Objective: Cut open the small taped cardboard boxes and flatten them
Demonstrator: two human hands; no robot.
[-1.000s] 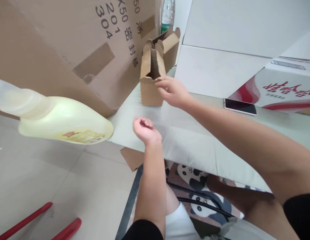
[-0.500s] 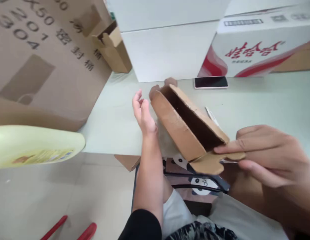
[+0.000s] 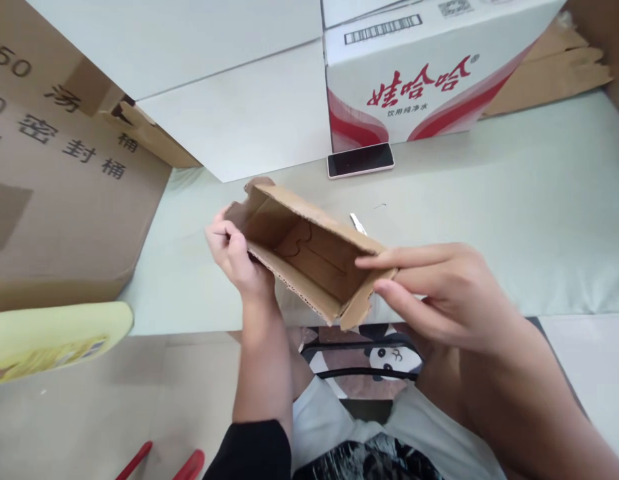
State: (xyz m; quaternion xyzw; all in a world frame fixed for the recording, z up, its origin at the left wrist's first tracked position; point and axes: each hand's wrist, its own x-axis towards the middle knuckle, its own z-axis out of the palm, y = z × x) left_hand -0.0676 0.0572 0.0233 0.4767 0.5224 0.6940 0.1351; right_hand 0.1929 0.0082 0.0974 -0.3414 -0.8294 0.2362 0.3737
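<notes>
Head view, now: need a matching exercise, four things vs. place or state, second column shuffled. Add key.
Things
1. open brown cardboard box
2. black-screened phone with a pale edge
3. pale yellow plastic bottle
4. white cardboard carton with red lettering

Place or state
A. cut off by the picture's left edge
B. printed with a black barcode
C. lying flat, screen up, on the pale green surface
D. held by the left hand and the right hand

Pairs: 1-D, 2-C, 3-A, 4-B
</notes>
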